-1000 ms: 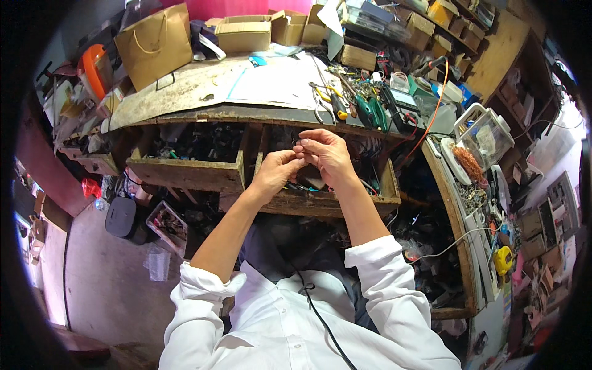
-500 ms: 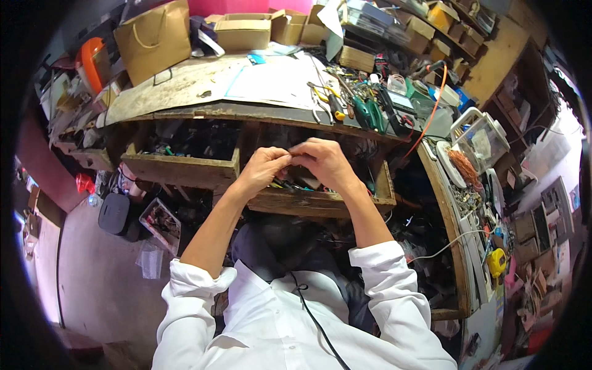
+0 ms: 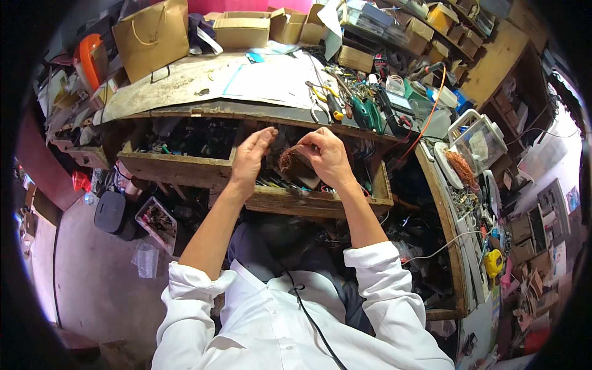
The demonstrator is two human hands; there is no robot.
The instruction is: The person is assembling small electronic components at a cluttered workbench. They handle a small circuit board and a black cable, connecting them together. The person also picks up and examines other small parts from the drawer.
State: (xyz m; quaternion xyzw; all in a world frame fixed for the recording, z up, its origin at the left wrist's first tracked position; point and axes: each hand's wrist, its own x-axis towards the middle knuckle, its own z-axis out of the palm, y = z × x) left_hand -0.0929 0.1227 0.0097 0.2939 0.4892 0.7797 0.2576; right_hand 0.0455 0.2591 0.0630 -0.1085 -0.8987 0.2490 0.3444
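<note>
My right hand (image 3: pixel 327 155) pinches a small tangle of fine copper wire (image 3: pixel 287 160), which hangs from the fingertips over an open drawer (image 3: pixel 314 201). To its left, my left hand (image 3: pixel 250 159) is raised with thumb and fingertips drawn together. Whatever those fingertips may hold is too small to make out. The two hands are apart. Beneath them the drawer contains pens or slim tools and other small items, partly covered by my hands. A larger bundle of copper strands (image 3: pixel 461 168) lies on the side bench to the right.
A second drawer (image 3: pixel 179 165) full of dark parts stands open at the left. On the bench ahead are a white sheet (image 3: pixel 271 83), yellow-handled pliers (image 3: pixel 319 98) and a green tool (image 3: pixel 368 115). A yellow tape measure (image 3: pixel 493 263) rests on the right bench. Cardboard boxes (image 3: pixel 242 31) line the back.
My hands were together at the fingertips and have separated, the left one moving left and up. The copper wire tangle now shows below my right fingers.
</note>
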